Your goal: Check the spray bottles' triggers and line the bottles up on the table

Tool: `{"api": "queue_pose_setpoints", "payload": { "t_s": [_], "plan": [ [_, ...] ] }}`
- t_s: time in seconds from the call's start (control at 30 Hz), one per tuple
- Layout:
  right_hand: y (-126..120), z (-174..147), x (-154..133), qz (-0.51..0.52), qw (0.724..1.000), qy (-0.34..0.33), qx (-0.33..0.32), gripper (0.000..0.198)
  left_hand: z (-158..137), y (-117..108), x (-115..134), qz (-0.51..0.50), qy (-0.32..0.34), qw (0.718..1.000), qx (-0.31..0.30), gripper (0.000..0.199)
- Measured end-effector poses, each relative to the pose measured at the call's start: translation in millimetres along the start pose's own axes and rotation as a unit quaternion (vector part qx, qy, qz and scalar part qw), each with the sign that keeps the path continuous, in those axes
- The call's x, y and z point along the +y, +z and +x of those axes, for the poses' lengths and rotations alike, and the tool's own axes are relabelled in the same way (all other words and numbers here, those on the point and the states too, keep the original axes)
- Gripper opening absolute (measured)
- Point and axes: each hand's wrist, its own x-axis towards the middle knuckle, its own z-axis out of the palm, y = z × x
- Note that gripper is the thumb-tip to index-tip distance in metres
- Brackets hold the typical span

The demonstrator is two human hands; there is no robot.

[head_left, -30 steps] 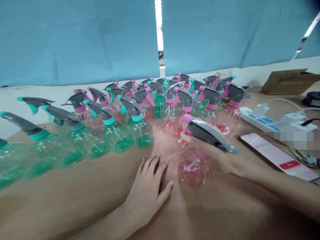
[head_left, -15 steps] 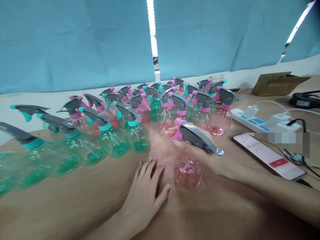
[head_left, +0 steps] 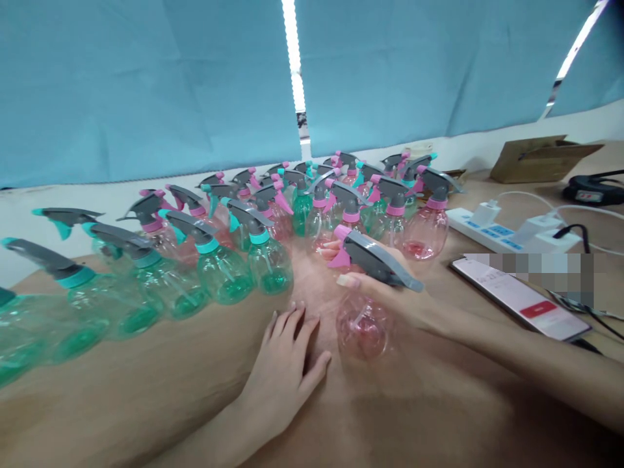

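Note:
My right hand (head_left: 390, 292) is wrapped round the neck of a pink spray bottle (head_left: 364, 328) with a grey and pink trigger head. The bottle is upright, its clear pink body showing below my hand; part of its neck is hidden by my fingers. On the wooden table, left of that bottle, my left hand (head_left: 287, 367) lies flat with fingers spread and holds nothing. Ahead of it stands a green spray bottle (head_left: 270, 266), the nearest end of a row of green ones. Behind my right hand, another pink spray bottle (head_left: 426, 227) stands among several pink and green ones.
A phone (head_left: 521, 299) lies on the table at the right. Beyond it are a white power strip (head_left: 482, 229) with plugged-in chargers and cables, an open cardboard box (head_left: 531, 162) and a black device (head_left: 592, 190). A blue cloth (head_left: 195, 84) hangs at the back.
My right hand and the pink spray bottle have shifted slightly left and up in the picture. The view has moved a little. My left hand stays flat on the table.

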Motion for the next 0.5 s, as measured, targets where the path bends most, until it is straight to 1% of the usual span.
{"api": "queue_pose_setpoints", "payload": {
  "t_s": [0.07,0.17,0.23,0.27,0.33,0.37,0.4,0.43,0.5],
  "plan": [
    [0,-1,3,0.003,1.000,-0.011,0.004,0.017,0,0,0,0.001,0.002,1.000,0.001,0.040],
    [-2,-5,10,-0.009,0.999,-0.039,-0.026,0.016,0,0,1,0.002,0.002,1.000,-0.005,0.040],
    [-5,-12,14,-0.059,0.996,-0.056,-0.041,0.012,0,0,1,0.002,0.002,1.000,-0.007,0.040],
    [-8,-17,16,-0.090,0.993,-0.064,-0.046,0.013,0,0,1,0.003,0.002,1.000,-0.006,0.041],
    [-14,-28,19,-0.138,0.986,-0.076,-0.054,0.033,0,1,0,0.003,0.004,1.000,0.000,0.041],
    [-17,-34,20,-0.148,0.984,-0.074,-0.067,0.043,0,1,0,0.003,0.004,1.000,0.001,0.041],
    [-20,-39,21,-0.151,0.984,-0.069,-0.066,0.049,0,1,0,0.003,0.004,1.000,0.002,0.041],
    [-23,-44,21,-0.156,0.984,-0.056,-0.059,0.053,1,1,0,0.003,0.003,1.000,0.001,0.041],
    [-27,-50,22,-0.162,0.984,-0.033,-0.059,0.053,0,0,1,0.004,0.001,1.000,-0.002,0.041]
  ]
}}
